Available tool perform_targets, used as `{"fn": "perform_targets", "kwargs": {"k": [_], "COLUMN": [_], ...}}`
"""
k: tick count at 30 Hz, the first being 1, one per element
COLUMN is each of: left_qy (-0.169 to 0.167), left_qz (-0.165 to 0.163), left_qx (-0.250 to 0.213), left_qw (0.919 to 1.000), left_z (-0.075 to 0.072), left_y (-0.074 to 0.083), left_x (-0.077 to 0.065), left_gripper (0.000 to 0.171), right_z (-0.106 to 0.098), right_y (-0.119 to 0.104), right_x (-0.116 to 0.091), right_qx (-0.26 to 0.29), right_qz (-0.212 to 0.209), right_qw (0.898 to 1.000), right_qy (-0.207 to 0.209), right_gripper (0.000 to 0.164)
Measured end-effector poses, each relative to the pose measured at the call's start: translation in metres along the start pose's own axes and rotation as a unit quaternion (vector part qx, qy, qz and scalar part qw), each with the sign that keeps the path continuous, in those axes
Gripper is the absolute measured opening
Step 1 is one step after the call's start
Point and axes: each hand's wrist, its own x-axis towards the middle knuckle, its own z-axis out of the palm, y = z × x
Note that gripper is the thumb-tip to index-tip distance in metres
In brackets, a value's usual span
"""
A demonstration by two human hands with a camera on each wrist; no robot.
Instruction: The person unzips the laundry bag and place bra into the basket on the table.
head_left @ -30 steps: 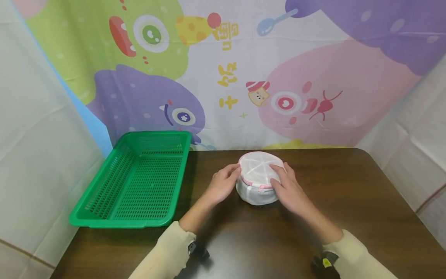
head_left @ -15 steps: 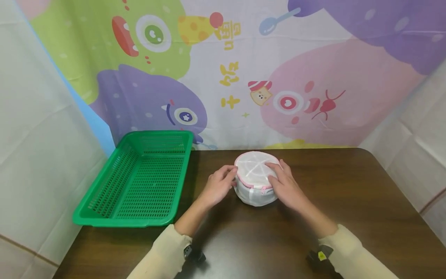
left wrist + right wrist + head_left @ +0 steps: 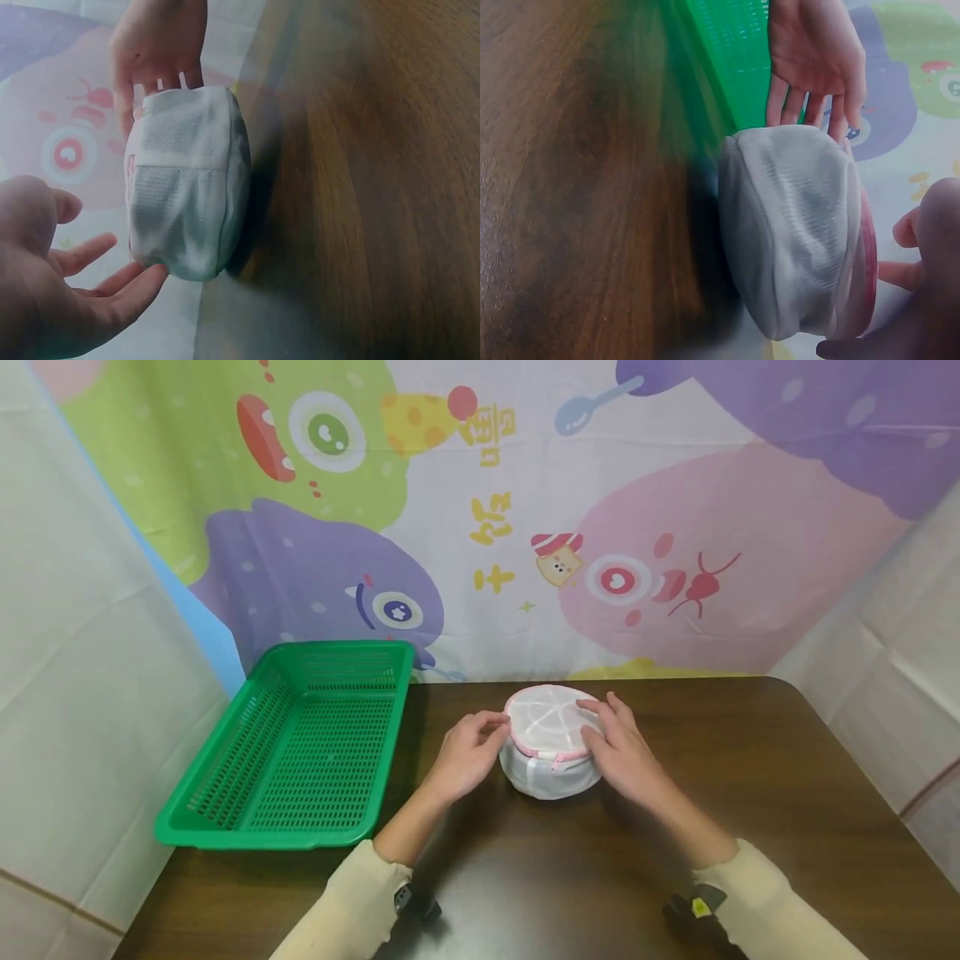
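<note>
A round white mesh laundry bag [image 3: 546, 720] with a pink zipper round its lid rests on the brown table, puffed into a drum shape. Its zipper pull faces the front. At its left side is my left hand [image 3: 467, 758], fingers loosely bent; in the left wrist view, the fingertips of the left hand [image 3: 82, 300] meet the lower edge of the mesh wall. My right hand [image 3: 624, 753] lies along the bag's right side, its index finger and thumb over the lid's edge. The right wrist view shows the bag's side wall [image 3: 802, 217] between both hands.
Left of the hands stands a green plastic basket [image 3: 392, 752] with slotted walls and floor, nothing in it. A cartoon-print cloth [image 3: 510, 635] hangs behind the table's [image 3: 540, 877] back edge. Pale cloths hang at both sides.
The laundry bag has shifted slightly left and turned a little back and forth. My right fingers have drawn back from the lid's middle toward its right edge.
</note>
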Motion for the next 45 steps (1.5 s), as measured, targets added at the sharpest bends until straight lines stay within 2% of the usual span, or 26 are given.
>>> {"fn": "perform_targets", "kwargs": {"k": [5,13,23,27,38,45], "left_qy": [0.008,0.012,0.005,-0.001,-0.010,-0.019], "left_qz": [0.009,0.107,0.166,0.178,0.153,0.157], "left_qx": [0.008,0.012,0.061,0.076,0.135,0.159], "left_qw": [0.9999,0.9941,0.9841,0.9812,0.9790,0.9746], "left_z": [0.000,0.000,-0.001,-0.001,0.002,0.005], "left_y": [0.003,0.006,0.006,0.005,0.007,0.008], "left_x": [-0.002,-0.010,-0.009,-0.008,-0.006,-0.004], "left_gripper": [0.034,0.030,0.028,0.030,0.036,0.038], "right_z": [-0.002,-0.004,-0.006,-0.005,-0.006,-0.009], "right_y": [-0.002,-0.003,-0.008,-0.009,-0.013,-0.018], "right_x": [-0.005,-0.017,-0.030,-0.032,-0.034,-0.035], "right_qx": [0.003,-0.007,-0.019,-0.033,-0.103,-0.152], "right_qz": [-0.010,-0.026,-0.062,-0.069,-0.115,-0.125], "right_qw": [1.000,0.999,0.995,0.994,0.981,0.977], "right_qy": [0.003,0.031,0.071,0.080,0.117,0.086], "right_gripper": [0.046,0.047,0.046,0.045,0.039,0.036]}}
